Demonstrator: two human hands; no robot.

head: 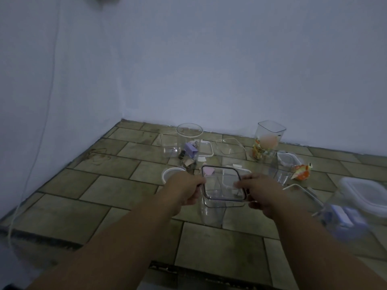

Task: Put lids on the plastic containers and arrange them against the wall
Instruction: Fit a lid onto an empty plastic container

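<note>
Centrally, both hands work one clear square container [213,208] standing on the tiled floor [117,208], well short of the wall [209,70]. Left hand [186,190] clenched on the left edge of the dark-rimmed lid [223,183]; right hand [261,194] clamped on its right edge. Gripping opposite sides likely keeps the lid level while it is seated on the rim. Whether it has snapped home: cannot tell.

Unlidded stock farther back: round jar [189,141] with purple and dark bits inside, tall square jar [269,139] holding orange-patterned contents, both near the wall but not lined up. Loose round lid [170,173] just left of the left hand.

Hard to read: transparent walls overlap, so counts of boxes and lids between the jars are uncertain. Right side is motion-blurred; a lidded box [368,195] there shows only roughly. Fingertips hidden under the lid edges. Dim light flattens detail.
</note>
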